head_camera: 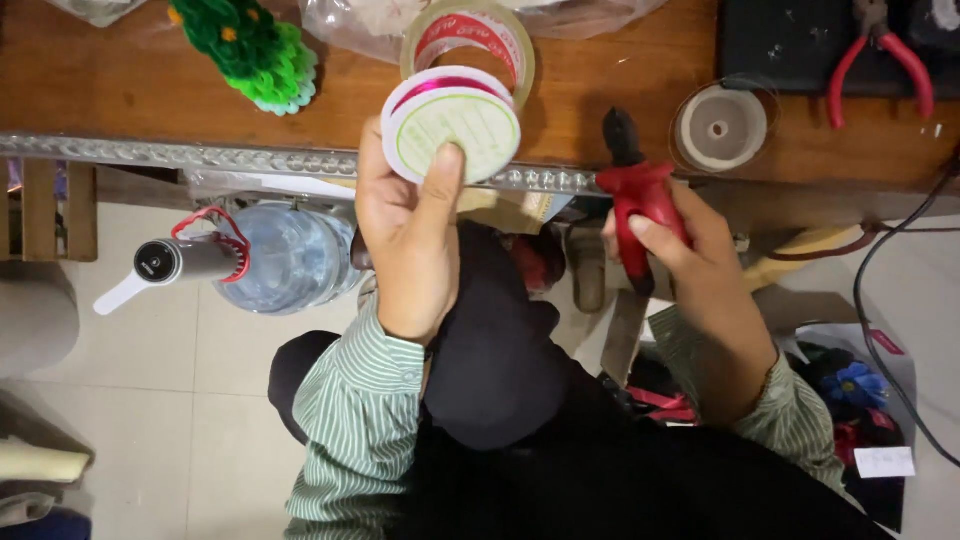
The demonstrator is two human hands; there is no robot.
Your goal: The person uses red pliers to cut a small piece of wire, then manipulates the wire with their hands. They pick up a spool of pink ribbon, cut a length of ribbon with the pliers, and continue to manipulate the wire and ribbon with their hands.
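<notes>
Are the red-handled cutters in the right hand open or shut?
Shut: the dark tips of the cutters meet in one point, and the right hand wraps both red handles together.

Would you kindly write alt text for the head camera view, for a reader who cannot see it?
Seen from above, the left hand holds up a round spool of pink thread while the right hand grips red-handled cutters at the edge of a wooden table. A tape roll lies behind the spool.

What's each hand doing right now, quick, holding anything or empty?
Left hand: closed on a white spool of pink thread, thumb across its face.
Right hand: closed on red-handled pliers, their dark tip pointing at the wooden table.
</notes>
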